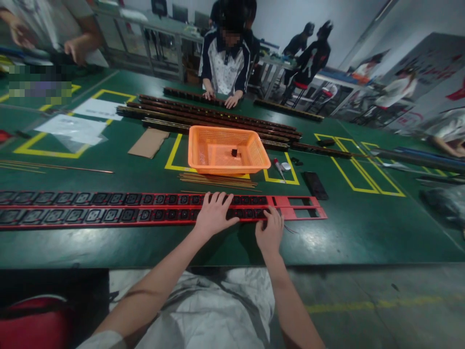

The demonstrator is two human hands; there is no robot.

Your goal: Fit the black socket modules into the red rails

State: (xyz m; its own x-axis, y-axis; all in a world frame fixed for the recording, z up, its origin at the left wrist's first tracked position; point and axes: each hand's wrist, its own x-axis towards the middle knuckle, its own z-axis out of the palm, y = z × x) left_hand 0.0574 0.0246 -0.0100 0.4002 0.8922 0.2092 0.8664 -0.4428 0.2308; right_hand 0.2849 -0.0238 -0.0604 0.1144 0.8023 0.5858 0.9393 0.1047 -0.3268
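Resting both hands on the two red socket strips (109, 215), which lie side by side along the near edge of the green bench (363, 232) from far left to just past centre: our left hand (214, 215) lies flat and spread across both, gripping nothing, and our right hand (269, 232) just beside it has fingertips curled on the near strip by its unfilled end, pinch or not we cannot tell. We judge the strips long, light, stiff yet liable to sag, so take the red rail edges at two well-apart points; the orange basket (228, 169) sits behind.
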